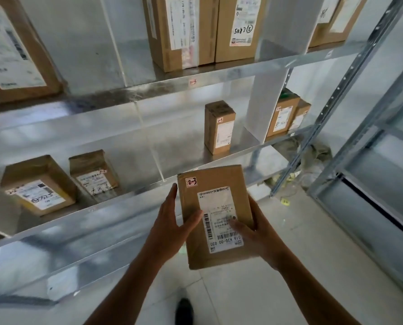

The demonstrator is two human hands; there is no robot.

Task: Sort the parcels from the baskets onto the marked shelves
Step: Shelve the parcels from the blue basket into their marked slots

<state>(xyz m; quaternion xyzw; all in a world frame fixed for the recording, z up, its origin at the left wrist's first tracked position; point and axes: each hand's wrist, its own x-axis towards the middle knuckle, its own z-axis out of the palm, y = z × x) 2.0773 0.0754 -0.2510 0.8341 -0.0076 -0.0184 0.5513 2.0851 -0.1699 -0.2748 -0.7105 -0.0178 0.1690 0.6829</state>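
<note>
You hold the parcel [219, 207] in both hands, off the shelf and over the floor [254, 289]. Your left hand [172, 221] grips its left edge, the thumb laid across the front onto the white shipping label [221, 216], the fingers running up the side. Your right hand [254, 231] clasps the right edge, its thumb pressed on the label's lower part; the fingers behind are hidden. The parcel is tilted, its top leaning away from you, and the handwritten tag [191, 181] reading 2-3 sits at the corner just above your left fingertips.

Straight beyond the grip runs the front lip of the metal shelf [102, 219]. Above and past the parcel, an upright small box [219, 127] also tagged 2-3 stands in that bay. Well to the left of your left hand, two labelled boxes [39, 186] [93, 172] lean side by side. Below your wrists, a dark shoe [184, 310] shows on the floor.
</note>
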